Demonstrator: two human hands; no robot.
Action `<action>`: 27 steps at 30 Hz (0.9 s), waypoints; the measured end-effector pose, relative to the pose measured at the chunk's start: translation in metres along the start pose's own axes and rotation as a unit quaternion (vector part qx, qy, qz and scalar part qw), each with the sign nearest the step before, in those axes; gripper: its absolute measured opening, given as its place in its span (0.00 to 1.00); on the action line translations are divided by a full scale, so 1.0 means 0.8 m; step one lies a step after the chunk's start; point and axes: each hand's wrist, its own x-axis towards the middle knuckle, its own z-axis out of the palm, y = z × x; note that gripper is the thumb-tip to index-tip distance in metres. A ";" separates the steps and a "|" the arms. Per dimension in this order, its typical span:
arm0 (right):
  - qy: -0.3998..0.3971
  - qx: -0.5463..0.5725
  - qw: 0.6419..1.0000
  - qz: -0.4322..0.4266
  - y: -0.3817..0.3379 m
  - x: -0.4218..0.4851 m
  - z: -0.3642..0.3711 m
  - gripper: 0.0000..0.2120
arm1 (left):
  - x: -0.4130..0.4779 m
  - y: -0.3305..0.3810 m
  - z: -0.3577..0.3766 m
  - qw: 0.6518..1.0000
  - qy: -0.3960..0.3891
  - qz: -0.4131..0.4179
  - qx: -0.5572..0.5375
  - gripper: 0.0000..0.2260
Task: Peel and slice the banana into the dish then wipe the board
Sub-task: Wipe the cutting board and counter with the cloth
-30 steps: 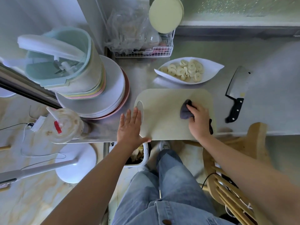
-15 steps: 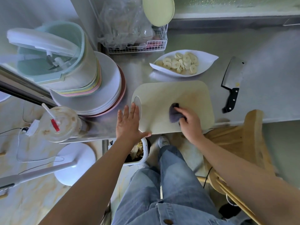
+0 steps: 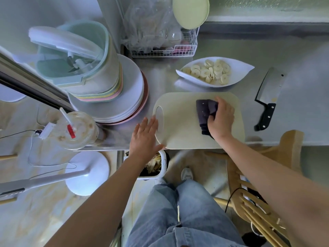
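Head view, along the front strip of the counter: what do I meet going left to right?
plastic drink cup → left hand, on the left edge of the cutting board → dark cloth → right hand, gripping it → cleaver

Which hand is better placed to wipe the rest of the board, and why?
The right hand: it grips the dark cloth on the cutting board. The left hand lies flat at the board's left edge, likely steadying it.
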 end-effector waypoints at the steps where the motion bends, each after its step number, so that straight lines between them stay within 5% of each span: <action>1: 0.034 -0.032 0.999 -0.006 0.003 0.000 0.003 0.27 | 0.001 0.001 0.000 1.000 0.001 -0.009 0.002 0.43; 5: 0.017 -0.028 0.997 -0.065 0.007 -0.009 0.028 0.17 | 0.008 0.004 0.000 0.999 0.006 -0.053 0.000 0.50; 11: -0.072 -0.030 0.985 -0.154 -0.002 -0.004 0.038 0.22 | 0.011 0.003 0.010 0.997 0.005 -0.071 -0.003 0.51; 19: -0.337 0.063 0.876 -0.340 -0.020 -0.070 0.022 0.16 | 0.009 0.010 -0.001 0.996 -0.007 -0.081 0.030 0.49; 24: -0.176 0.049 0.945 -0.270 -0.033 -0.005 0.028 0.22 | 0.009 0.013 0.000 0.995 -0.020 -0.089 0.041 0.51; 27: -0.200 0.021 0.933 -0.300 -0.036 -0.015 0.051 0.23 | 0.009 0.014 0.000 0.994 -0.022 -0.092 0.047 0.51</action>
